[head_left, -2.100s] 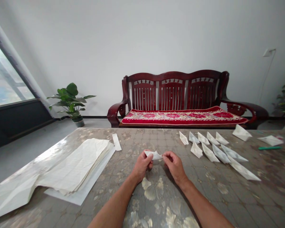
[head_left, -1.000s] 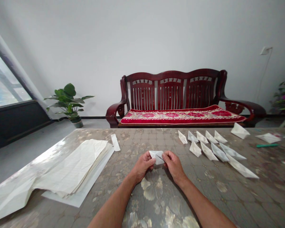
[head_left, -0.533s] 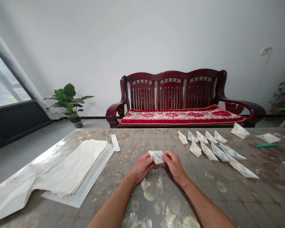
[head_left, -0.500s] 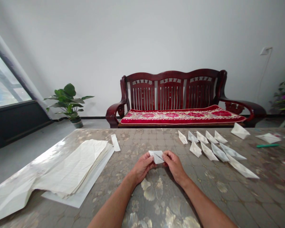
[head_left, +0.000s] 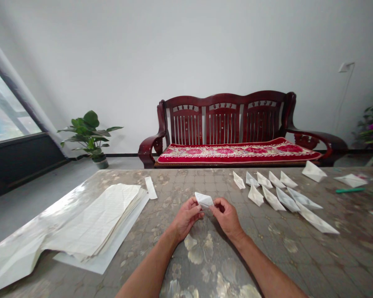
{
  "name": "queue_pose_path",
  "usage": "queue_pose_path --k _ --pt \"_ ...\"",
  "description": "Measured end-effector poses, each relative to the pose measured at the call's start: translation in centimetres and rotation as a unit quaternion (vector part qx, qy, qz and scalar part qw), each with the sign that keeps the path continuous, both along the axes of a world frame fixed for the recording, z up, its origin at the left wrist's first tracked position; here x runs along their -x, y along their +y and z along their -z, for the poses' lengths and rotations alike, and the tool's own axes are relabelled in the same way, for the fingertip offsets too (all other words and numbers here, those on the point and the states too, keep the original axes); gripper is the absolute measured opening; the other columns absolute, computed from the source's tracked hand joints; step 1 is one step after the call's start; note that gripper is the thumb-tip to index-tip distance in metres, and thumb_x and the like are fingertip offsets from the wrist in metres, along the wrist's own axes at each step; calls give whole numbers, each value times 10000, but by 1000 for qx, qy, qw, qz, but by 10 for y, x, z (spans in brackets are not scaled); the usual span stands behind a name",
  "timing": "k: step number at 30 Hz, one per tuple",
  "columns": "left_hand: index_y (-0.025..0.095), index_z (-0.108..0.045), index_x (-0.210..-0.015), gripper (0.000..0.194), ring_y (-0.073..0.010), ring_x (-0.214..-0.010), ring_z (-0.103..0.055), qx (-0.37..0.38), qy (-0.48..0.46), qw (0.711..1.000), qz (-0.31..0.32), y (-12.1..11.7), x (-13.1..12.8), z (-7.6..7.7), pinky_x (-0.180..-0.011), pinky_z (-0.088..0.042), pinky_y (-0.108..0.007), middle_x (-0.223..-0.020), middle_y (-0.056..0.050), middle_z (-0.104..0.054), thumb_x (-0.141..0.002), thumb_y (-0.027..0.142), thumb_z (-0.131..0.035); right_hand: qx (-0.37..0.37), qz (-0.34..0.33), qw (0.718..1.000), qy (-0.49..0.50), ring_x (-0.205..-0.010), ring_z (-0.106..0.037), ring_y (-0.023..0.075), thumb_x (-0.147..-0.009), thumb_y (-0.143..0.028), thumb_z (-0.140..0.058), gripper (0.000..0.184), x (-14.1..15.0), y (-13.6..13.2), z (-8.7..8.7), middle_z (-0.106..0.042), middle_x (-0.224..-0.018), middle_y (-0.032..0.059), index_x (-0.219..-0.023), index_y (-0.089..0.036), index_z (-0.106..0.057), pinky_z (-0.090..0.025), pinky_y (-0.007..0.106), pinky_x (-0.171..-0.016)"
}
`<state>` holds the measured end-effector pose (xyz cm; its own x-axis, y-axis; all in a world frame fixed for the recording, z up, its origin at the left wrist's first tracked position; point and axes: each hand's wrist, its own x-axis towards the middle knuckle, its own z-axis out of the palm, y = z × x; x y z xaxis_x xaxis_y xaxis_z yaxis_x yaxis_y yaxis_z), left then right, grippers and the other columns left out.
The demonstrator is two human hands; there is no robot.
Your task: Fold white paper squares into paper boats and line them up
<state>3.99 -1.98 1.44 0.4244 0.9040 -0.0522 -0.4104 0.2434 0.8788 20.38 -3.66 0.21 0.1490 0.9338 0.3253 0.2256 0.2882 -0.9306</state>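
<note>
White paper (head_left: 204, 200), between left hand (head_left: 186, 219), right hand (head_left: 226, 218)

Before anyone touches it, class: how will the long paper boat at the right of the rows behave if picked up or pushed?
The long paper boat is probably very light for its size, being thin folded paper. Its creases look easily crushed, so a firm pinch may dent it. On the smooth-looking table, a push would likely slide it, not roll it.
</note>
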Motion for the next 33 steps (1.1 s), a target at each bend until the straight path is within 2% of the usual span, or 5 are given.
queue_pose_path --k 6,15,20,25,33 --pt "168 -639 -1043 507 -165 -850 -594 -89 59 992 -62 -3 -7 1 -783 -460 -244 -924 -30 -677 -617 358 -837 -123 13 987 -104 -710 -525 154 -796 -249 -624 69 3 -10 -3 -572 -793 23 -732 -230 -641 -430 252 -614" --pt "166 -634 -1128 521 -184 -866 -599 -120 90 985 -90 -4 -8 6 -802 -459 -268 -955 -51 -682 -692 414 -776 -131 7 986 -99 -750 -545 145 -792 -214 -643 66 6 -12 -3 -564 -874 22 -734 -234 -667 -437 235 -619" --pt "179 -638 -1136 475 -184 -911 -594 -150 121 971 -144 -3 -7 8 -823 -447 -259 -976 -45 -664 -724 385 -750 -125 -13 986 -109 -800 -558 154 -797 -199 -632 76 8 -13 -3 -547 -925 31 -747 -237 -674 -460 242 -652" --pt "172 -620 -920 354 -137 -753 -573 -129 66 977 -159 -2 -11 6 -720 -440 -224 -806 4 -643 -672 357 -791 -143 -31 980 -137 -827 -575 158 -836 -202 -620 97 10 -16 -6 -567 -906 29 -772 -244 -680 -479 259 -713" --pt "169 -555 -754 373 -79 -587 -497 -55 1 994 -94 -6 -12 0 -591 -379 -183 -655 51 -593 -574 296 -857 -215 -47 961 -166 -799 -598 142 -886 -206 -593 107 14 -20 -10 -604 -868 23 -830 -238 -679 -485 255 -735"
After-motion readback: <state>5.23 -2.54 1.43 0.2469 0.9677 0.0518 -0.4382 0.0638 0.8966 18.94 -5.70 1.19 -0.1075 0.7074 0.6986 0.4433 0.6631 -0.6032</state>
